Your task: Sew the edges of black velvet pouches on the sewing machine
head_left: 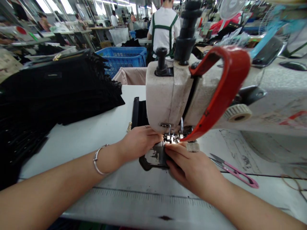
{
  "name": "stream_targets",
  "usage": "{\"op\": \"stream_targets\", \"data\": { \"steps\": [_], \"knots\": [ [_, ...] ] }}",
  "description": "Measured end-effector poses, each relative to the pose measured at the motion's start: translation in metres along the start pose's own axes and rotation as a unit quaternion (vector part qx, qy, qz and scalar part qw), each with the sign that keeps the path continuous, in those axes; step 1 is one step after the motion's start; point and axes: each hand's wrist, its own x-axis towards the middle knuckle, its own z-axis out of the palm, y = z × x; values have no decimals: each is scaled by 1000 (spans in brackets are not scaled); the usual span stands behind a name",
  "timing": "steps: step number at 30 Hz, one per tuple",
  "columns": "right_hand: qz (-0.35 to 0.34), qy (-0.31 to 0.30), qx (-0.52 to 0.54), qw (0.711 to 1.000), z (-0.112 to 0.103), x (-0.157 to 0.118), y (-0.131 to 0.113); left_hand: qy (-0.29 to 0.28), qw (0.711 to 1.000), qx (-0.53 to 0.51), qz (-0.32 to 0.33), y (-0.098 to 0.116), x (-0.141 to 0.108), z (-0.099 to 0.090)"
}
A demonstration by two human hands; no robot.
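Observation:
A white sewing machine with a red curved lever stands over the white table. My left hand, a silver bracelet at its wrist, has its fingers pressed together at the left of the lit presser foot. Beneath and behind that hand lies a black fabric piece with a gold zipper pull. Just in front of the foot, my right hand rests with fingers together, its tips by the metal plate. What either hand pinches is hidden or too small to name.
Black fabric pieces are piled high at the left. Pink-handled snips lie right of my right hand. Behind the table are a blue crate, a cloth-lined bin and a person in a white shirt.

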Motion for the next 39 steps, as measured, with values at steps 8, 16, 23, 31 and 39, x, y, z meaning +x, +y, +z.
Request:
{"op": "stream_targets", "data": {
  "steps": [8,16,23,31,39],
  "knots": [
    [-1,2,23,1000,0,3,1,-1,1000,13,-15,2,1,-5],
    [21,-38,46,998,0,-1,3,5,995,67,-80,31,7,-22],
    [18,-46,43,998,0,0,3,-39,994,76,-75,51,-1,-30],
    [-20,-21,31,999,-1,-1,3,-90,996,-18,-9,14,-12,-40],
    [-32,-19,29,999,-5,-7,4,-12,995,33,-98,66,-29,-19]
  ]
}}
